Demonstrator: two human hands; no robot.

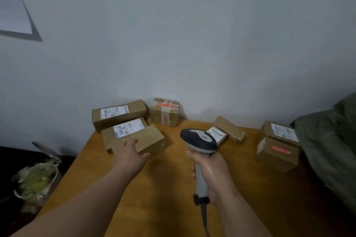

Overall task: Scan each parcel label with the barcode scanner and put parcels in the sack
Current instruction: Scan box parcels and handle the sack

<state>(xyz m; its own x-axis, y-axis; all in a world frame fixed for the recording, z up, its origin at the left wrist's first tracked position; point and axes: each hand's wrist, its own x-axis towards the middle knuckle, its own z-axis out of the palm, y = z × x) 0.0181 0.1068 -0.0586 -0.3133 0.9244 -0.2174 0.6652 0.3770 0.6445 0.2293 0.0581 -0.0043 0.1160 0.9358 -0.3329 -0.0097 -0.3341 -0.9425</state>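
Upright in the right hand (212, 171), the barcode scanner (200, 150) faces away.

No text can be read anywhere; every label is too blurred. White shipping labels with dark barcode-like bars stand on four boxes: the long box against the wall (119, 114), the box under the left hand (133, 136), the small flat parcel behind the scanner's head (217, 134), and the upper box of the right-hand stack (281, 131). Their print shows only as grey smudges. Red printed strips run across the tape on the taped box at the back (164, 111) and on the front of the lower right-hand box (277, 154), also illegible. A sheet on the wall (13, 5) carries black brush-like strokes at its edge, cut off by the frame.
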